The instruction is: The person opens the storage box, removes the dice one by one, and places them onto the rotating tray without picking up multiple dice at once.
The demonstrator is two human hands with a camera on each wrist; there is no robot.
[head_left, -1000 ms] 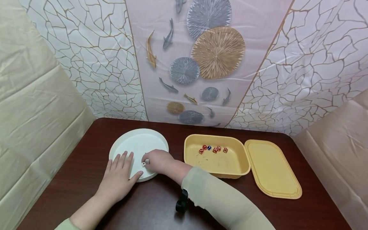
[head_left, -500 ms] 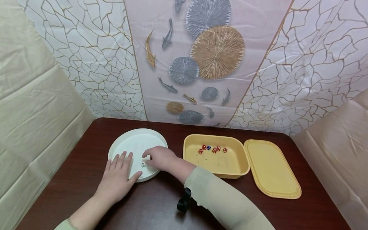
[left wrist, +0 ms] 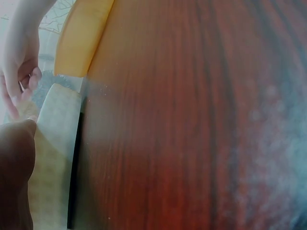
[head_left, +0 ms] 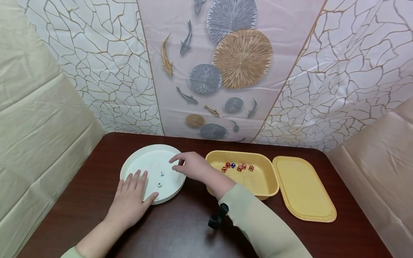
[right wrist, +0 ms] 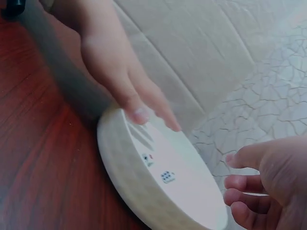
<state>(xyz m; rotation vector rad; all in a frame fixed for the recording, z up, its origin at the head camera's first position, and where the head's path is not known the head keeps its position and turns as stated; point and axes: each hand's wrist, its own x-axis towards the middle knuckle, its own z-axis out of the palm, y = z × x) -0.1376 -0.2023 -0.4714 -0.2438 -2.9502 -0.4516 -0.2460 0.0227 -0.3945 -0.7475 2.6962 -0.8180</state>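
Two small white dice (head_left: 159, 185) lie apart inside the round white tray (head_left: 138, 154), both also seen in the right wrist view, where one die (right wrist: 167, 177) shows several dark pips. My left hand (head_left: 130, 200) rests over the tray's near left side, fingers straight and spread, thumb along the front rim. Above the tray's right rim hovers my right hand (head_left: 193, 165), its fingers loosely bent with a gap between thumb and forefinger and nothing held. In the left wrist view only part of the left hand (left wrist: 17, 163) shows, dark at the edge.
Right of the tray stands a yellow box (head_left: 250, 184) with several red dice (head_left: 240, 168) and one blue die (head_left: 233, 165) in it. Its yellow lid (head_left: 304, 188) lies to the right. Everything sits on a dark wooden table (head_left: 180, 229) before a patterned cloth backdrop.
My right hand has let go of a white die in the tray and moved up and right, its fingers parting. Both white dice are now in sight. My left hand stays put.
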